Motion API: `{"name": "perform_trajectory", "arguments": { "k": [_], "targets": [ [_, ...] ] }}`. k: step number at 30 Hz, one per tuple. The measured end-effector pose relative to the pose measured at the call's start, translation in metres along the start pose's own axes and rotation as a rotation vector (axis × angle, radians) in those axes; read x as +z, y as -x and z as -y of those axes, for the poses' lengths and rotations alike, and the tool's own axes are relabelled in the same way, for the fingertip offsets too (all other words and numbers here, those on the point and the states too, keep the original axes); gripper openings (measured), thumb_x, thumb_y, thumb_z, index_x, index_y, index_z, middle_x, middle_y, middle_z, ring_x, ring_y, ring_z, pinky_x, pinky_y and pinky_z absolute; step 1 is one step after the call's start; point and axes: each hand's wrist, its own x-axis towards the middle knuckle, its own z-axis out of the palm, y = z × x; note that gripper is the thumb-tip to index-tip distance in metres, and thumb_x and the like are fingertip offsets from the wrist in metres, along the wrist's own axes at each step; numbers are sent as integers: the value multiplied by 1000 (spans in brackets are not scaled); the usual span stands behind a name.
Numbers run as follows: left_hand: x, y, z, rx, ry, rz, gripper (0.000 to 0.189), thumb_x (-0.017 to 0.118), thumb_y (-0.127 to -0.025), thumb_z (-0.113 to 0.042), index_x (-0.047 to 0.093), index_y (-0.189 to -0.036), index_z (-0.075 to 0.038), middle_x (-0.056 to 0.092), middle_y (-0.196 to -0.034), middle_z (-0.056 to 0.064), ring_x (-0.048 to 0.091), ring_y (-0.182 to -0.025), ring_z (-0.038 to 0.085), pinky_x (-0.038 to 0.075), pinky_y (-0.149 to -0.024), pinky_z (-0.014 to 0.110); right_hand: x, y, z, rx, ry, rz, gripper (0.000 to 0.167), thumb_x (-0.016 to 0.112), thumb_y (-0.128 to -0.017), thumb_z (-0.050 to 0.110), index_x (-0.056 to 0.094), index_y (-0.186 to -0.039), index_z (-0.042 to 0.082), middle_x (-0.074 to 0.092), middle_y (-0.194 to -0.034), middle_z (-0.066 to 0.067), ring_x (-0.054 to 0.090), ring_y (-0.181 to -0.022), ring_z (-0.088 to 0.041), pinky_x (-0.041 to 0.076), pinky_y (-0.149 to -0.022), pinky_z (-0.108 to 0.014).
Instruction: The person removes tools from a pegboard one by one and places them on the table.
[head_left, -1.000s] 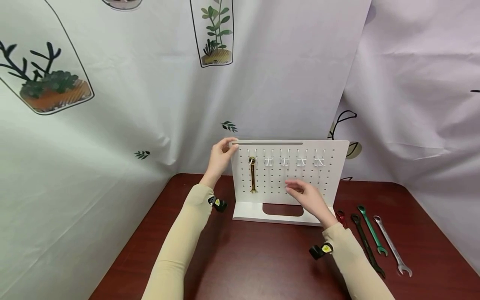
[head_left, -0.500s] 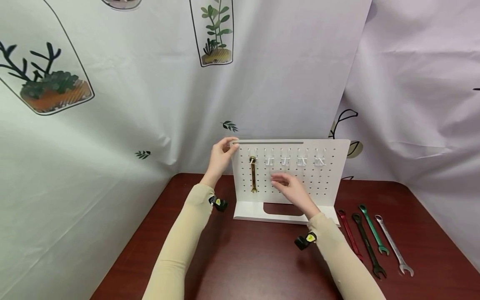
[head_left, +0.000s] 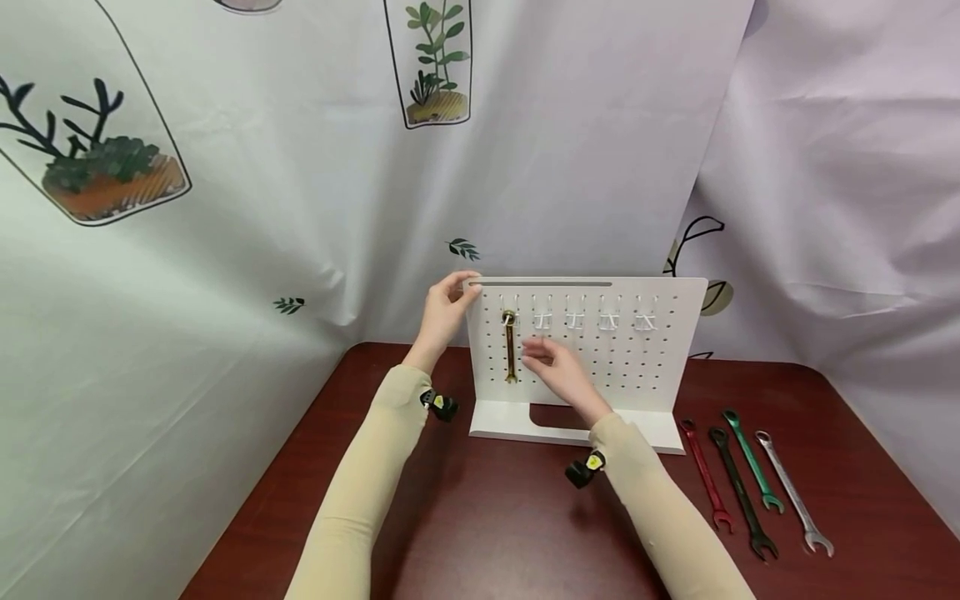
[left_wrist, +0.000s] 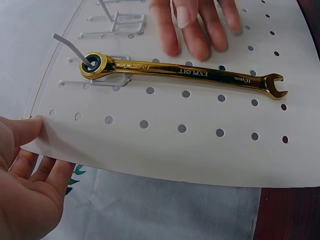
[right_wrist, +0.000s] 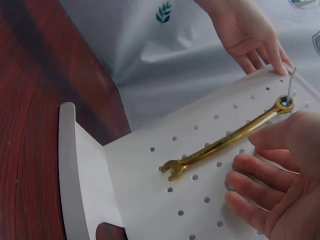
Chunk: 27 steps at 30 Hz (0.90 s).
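A gold combination wrench hangs by its ring end from the leftmost white hook of a white pegboard. My left hand pinches the board's upper left corner, thumb on the front face and fingers behind the edge. Just right of the wrench, my right hand is held in front of the board with relaxed fingers and nothing in them. In the right wrist view its thumb is close to the wrench shaft; whether they touch I cannot tell.
Several more white hooks run along the board to the right. On the dark red table, right of the board, lie a red wrench, a black wrench, a green wrench and a silver wrench. A patterned cloth hangs behind.
My right hand has moved left across the board's front towards the gold wrench, uncovering the red wrench on the table. My left hand has stayed at the board's corner.
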Motion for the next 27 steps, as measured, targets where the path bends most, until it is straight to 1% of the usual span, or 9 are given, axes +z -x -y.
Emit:
{"name": "perform_trajectory", "arguments": {
  "k": [3,6,9,11,16,21,27],
  "targets": [
    [0,0,0,-7,0,-6,28,68,-99,-23,68,-124,-10,69,-112,12,63,-91,24,46,-82,56,4,-3,2,16,-11,3,39,65,-99,18,59,-136,4,67,-125,-15,64,-114,-31,50,-95,-44],
    [1,-1,1,-7,-14,-11,28,68,-99,-23,68,-124,-11,69,-113,10,64,-91,22,47,-81,54,9,-6,3,13,6,-3,38,64,-100,19,60,-135,4,68,-124,-15,64,-112,-31,51,-93,-44],
    [1,-2,1,1,-21,-12,28,69,-98,-23,68,-124,-10,70,-112,11,65,-91,23,49,-81,53,13,-8,3,4,32,-14,35,63,-101,20,62,-132,3,69,-122,-15,65,-110,-31,50,-94,-45],
    [1,-2,2,7,-13,-11,28,69,-98,-22,68,-124,-9,70,-112,13,65,-91,24,49,-82,55,16,-8,4,-2,44,-6,34,62,-102,19,62,-131,2,69,-120,-16,65,-109,-31,49,-95,-46],
    [1,-1,3,6,0,-7,29,69,-98,-22,68,-123,-8,70,-111,14,66,-91,24,48,-84,58,21,-8,4,30,46,21,34,61,-103,21,61,-131,2,68,-120,-16,63,-111,-32,48,-95,-47],
    [1,-3,3,-5,2,-9,29,69,-98,-23,68,-124,-9,69,-112,13,65,-93,24,48,-84,57,25,-9,2,39,-36,16,34,66,-99,17,60,-128,-1,67,-121,-18,64,-111,-33,50,-94,-46],
    [1,-3,4,3,-4,-11,29,69,-98,-24,68,-123,-10,70,-108,12,65,-89,22,50,-78,51,30,-8,1,66,-140,-29,27,67,-98,16,60,-119,0,71,-112,-15,66,-108,-31,49,-94,-44]
  ]
}}
